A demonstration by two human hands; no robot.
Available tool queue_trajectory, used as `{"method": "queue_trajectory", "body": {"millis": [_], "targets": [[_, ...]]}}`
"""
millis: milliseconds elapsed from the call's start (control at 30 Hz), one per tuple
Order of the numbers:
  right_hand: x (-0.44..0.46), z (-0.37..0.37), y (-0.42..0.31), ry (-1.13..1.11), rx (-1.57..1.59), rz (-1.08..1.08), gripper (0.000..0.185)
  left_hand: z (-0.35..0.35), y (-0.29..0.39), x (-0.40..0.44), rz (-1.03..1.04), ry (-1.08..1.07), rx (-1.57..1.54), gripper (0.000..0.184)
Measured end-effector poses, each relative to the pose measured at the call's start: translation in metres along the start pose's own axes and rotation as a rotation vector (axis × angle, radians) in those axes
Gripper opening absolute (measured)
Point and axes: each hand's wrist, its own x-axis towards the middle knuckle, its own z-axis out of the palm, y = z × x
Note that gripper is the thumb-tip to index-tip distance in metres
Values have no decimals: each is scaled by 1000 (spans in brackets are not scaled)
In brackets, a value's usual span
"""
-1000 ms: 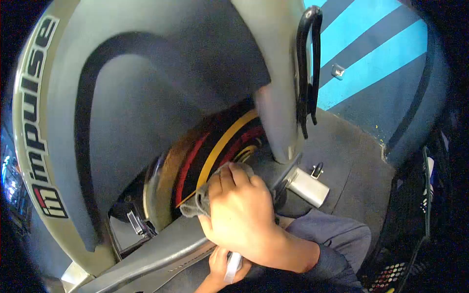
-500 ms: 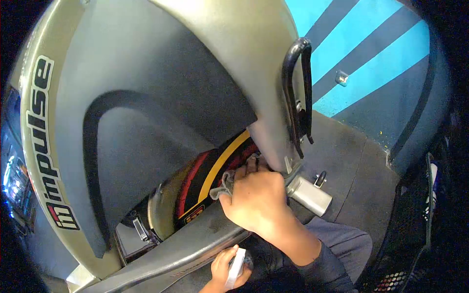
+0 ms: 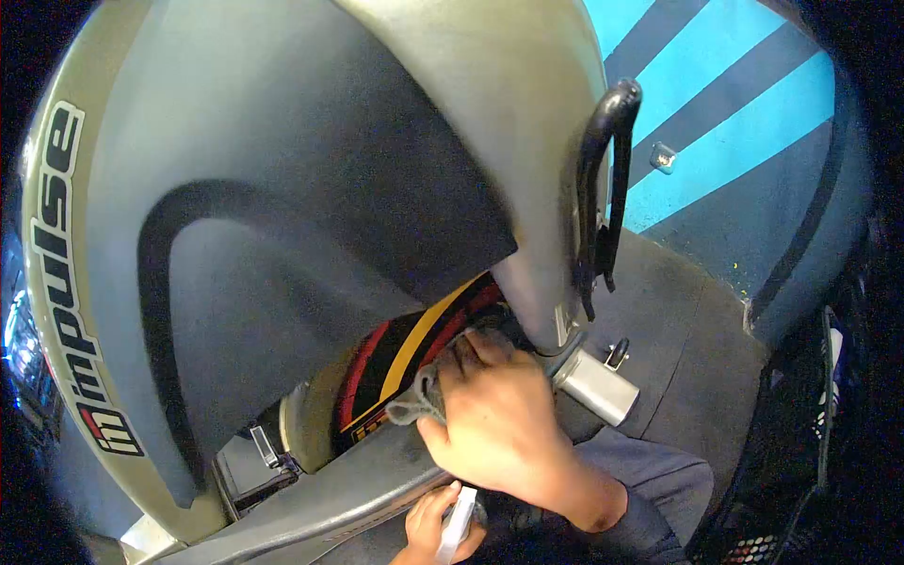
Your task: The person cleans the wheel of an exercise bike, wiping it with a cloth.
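Observation:
My right hand is closed on a crumpled grey cloth, pressing it against the black frame beside a curved part with red, black and yellow bands. Its fingertips are partly hidden under the machine's cover. Lower down, my left hand is wrapped round what looks like a spray bottle with a white top. The bottle's body is mostly hidden. Over both hands rises the large grey and gold side cover of an exercise machine, marked "impulse".
A black looped handle stands up to the right of the cover. Below it a square metal tube end sticks out near my right wrist. Dark floor mats lie beyond, beside a blue and grey striped wall. A dark mesh item is at right.
My right hand has slid the cloth a little down and left along the frame. The view has shifted slightly. My left hand keeps its hold on the bottle.

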Motion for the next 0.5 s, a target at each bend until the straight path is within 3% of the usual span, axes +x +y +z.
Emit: {"method": "queue_trajectory", "body": {"millis": [100,167,200,500], "targets": [[-5,2,-11,-1,-11,-22,55,0,-3,-1,6,-8,-21,70],[-6,-1,-21,-92,-29,-31,60,-4,-2,0,6,-143,0,103],[-7,-4,-26,-136,-34,-32,62,-9,6,3,-17,-182,128,99],[-8,-1,-34,-46,13,22,56,-4,-2,1,-17,-96,26,80]]}}
